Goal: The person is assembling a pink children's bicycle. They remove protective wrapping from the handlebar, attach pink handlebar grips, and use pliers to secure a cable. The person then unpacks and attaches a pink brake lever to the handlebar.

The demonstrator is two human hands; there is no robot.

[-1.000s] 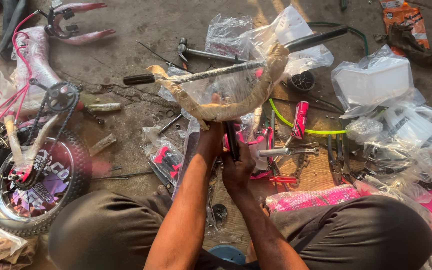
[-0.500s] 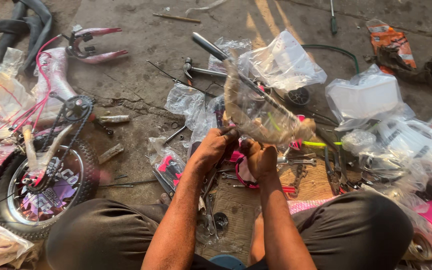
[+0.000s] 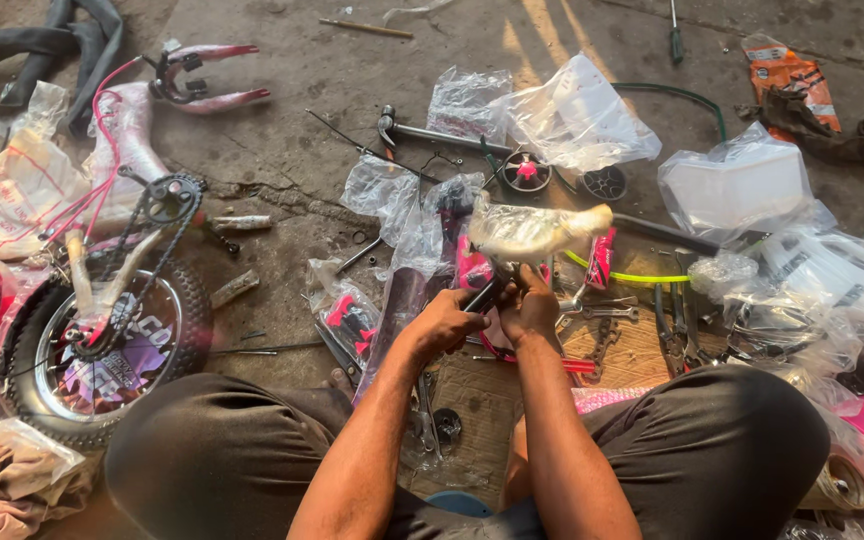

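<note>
I hold a bicycle handlebar wrapped in clear plastic above the concrete floor, its wrapped part lying across just beyond my fingers. My left hand grips the black stem at the bar's base. My right hand is closed on the same base from the right, touching the left hand. Below the hands lie pink and black parts in plastic bags and a sheet of cardboard. Both knees, in dark trousers, frame the bottom of the view.
A small wheel with chain and pink frame stands at the left. A hammer, crumpled plastic bags, a bagged white box, pliers, a yellow-green cable and an orange packet lie around. Black tubes are at top left.
The wrapped handlebar has come down from a raised position and turned. My hands have dropped lower and closed together on its base.
</note>
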